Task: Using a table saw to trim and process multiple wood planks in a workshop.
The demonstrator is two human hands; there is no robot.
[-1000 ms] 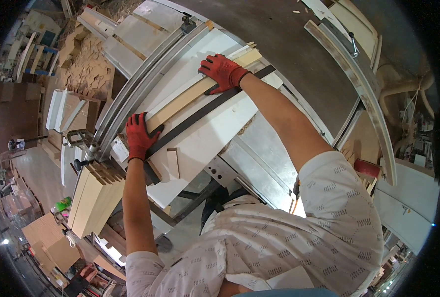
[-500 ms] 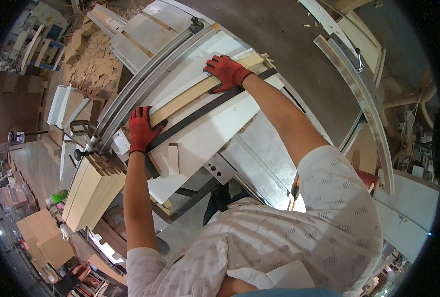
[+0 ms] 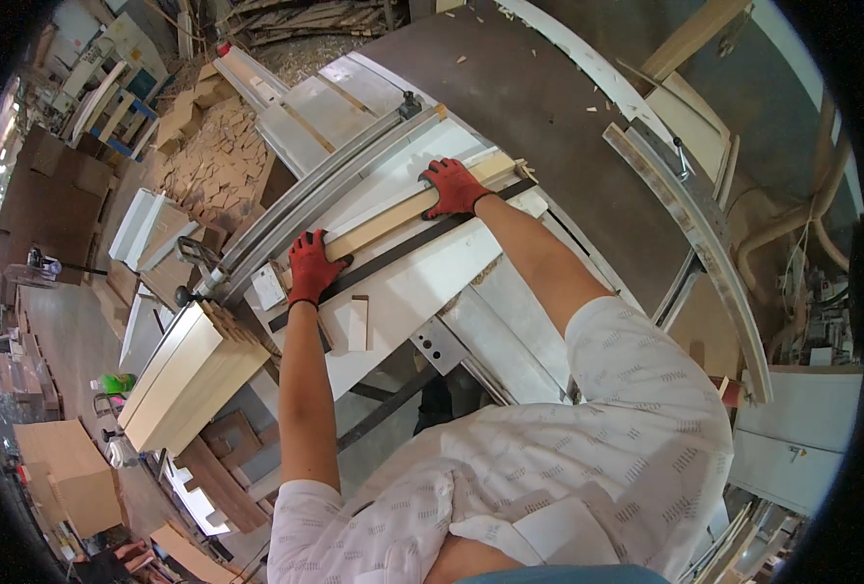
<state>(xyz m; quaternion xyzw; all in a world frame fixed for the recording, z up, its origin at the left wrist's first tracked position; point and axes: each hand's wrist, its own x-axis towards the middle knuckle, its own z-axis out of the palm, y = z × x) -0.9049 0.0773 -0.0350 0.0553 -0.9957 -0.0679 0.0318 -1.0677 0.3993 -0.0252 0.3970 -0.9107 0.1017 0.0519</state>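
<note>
A long pale wooden strip (image 3: pixel 378 226) lies slantwise on the white table panel (image 3: pixel 408 287). My left hand (image 3: pixel 313 268), in a red glove with dark fingertips, holds the strip near its left end, thumb on the near side. Farther along to the right, my right hand (image 3: pixel 451 188), gloved the same way, grips it with fingers over the far edge. Beside the strip on the near side runs a dark bar (image 3: pixel 393 245). A small wooden block (image 3: pixel 358 323) lies on the panel to the right of my left wrist.
A metal fence rail (image 3: pixel 330 180) crosses beyond the strip. Stacked pale boards (image 3: pixel 194 375) stand at left, near a clamp handle (image 3: pixel 198 255). Cardboard offcuts (image 3: pixel 208 146) are heaped at the far left. A metal plate with holes (image 3: pixel 439 344) sits at the panel's near edge.
The whole view has shifted, so the table sits lower and farther right. My left hand is slightly farther right over the panel. Both hands stay on the wooden strip.
</note>
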